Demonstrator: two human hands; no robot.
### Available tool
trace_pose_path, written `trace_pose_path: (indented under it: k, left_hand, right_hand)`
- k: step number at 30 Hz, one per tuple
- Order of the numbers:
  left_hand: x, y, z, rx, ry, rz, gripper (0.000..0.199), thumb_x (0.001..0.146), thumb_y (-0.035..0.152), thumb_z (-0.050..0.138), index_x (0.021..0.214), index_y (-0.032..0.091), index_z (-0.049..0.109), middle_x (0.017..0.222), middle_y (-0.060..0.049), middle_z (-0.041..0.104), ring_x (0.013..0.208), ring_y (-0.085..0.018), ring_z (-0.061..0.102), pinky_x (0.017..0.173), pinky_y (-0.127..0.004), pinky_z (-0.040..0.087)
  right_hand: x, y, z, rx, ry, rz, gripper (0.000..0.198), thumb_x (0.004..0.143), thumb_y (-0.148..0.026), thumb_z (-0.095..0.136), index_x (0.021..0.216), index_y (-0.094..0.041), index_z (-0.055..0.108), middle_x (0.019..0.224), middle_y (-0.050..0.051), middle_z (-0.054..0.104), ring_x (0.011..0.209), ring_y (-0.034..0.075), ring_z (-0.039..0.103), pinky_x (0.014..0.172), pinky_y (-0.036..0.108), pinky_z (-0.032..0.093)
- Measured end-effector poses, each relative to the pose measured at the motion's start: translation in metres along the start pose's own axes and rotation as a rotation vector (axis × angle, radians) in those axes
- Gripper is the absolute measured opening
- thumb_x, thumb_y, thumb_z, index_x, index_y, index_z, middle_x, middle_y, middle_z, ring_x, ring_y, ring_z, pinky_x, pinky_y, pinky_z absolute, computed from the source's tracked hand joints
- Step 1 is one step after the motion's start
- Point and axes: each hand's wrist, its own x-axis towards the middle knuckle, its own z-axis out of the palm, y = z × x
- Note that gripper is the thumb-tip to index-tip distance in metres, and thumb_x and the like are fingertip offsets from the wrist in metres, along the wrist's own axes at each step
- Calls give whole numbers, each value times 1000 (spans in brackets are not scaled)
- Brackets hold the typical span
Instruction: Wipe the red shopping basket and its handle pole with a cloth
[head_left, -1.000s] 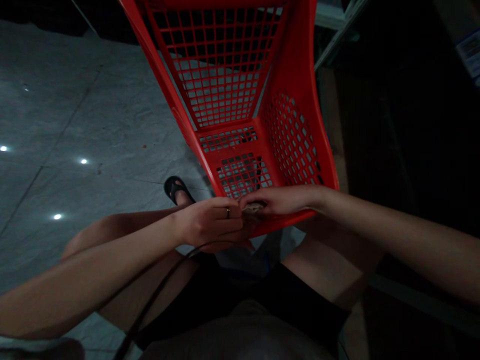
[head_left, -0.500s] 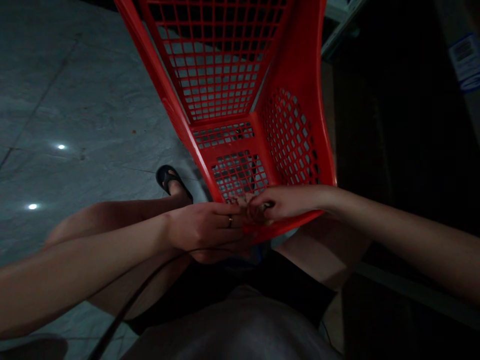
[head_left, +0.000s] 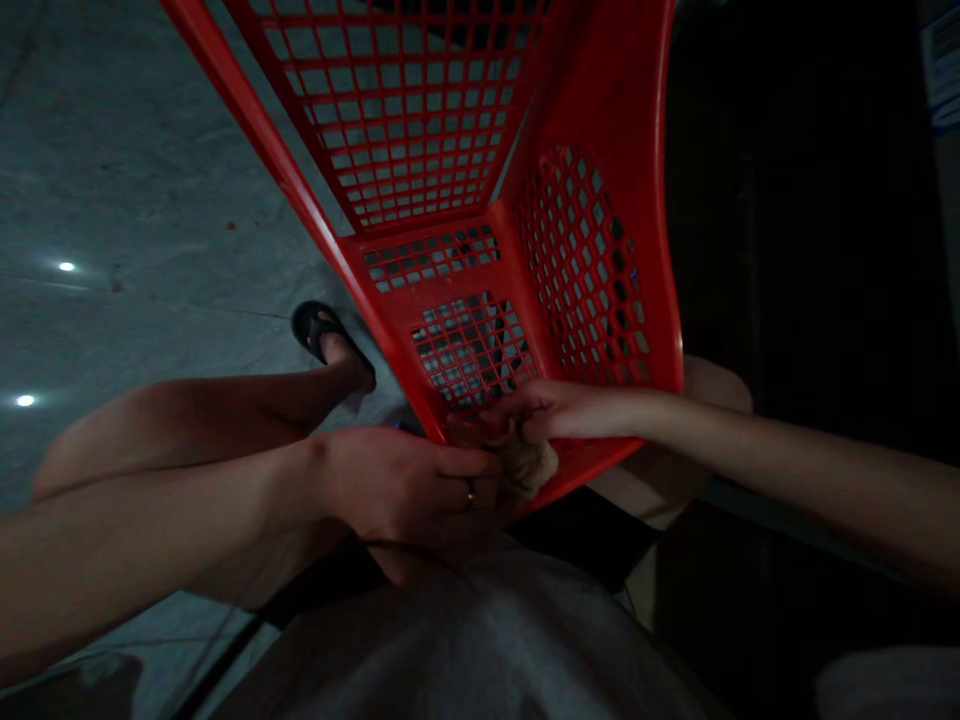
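Note:
A crumpled tan cloth lies bunched at the near rim of a red plastic shopping basket with lattice walls. My right hand reaches over the basket's near right corner, its fingers pinched on the cloth. Just left of the cloth, my left hand is closed, with a ring on one finger. Its fingertips are hidden behind the cloth and the rim, and they seem to grip the cloth's left side. A thin dark cord runs below my left wrist.
Bare knees flank the basket. A foot in a black sandal stands on grey tiled floor at the left. Deep shadow fills the right side, where a box with a blue and white label shows at the edge.
My left hand has shifted slightly down, and more of the cloth shows between my hands. The basket appears larger and closer as the view has moved.

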Motion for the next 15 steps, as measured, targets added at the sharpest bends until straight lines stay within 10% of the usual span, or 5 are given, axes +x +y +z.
trace_pose_path:
  k: [6, 12, 15]
  left_hand:
    - [3, 9, 0, 74, 62, 60, 37, 93, 12, 42, 100, 24, 77, 110, -5, 76, 99, -19, 69, 105, -33, 55]
    - [2, 24, 2, -231, -206, -116, 38, 87, 8, 51, 108, 32, 72, 114, 1, 75, 103, -18, 70, 99, -35, 59]
    - [0, 35, 3, -195, -27, -67, 39, 85, 5, 52, 104, 32, 72, 108, 1, 76, 98, -18, 70, 98, -36, 60]
  right_hand:
    - [9, 6, 14, -216, -102, -73, 22, 92, -30, 58, 101, -14, 71, 104, 6, 72, 99, 16, 64, 94, 28, 49]
    - [-3, 17, 31, 60, -185, -14, 31, 79, -28, 73, 105, -12, 67, 96, 1, 70, 87, 14, 62, 83, 25, 50]
    - [-5, 21, 43, 59, -164, -10, 22, 77, -22, 69, 97, -12, 69, 91, 0, 70, 84, 13, 63, 81, 25, 50]
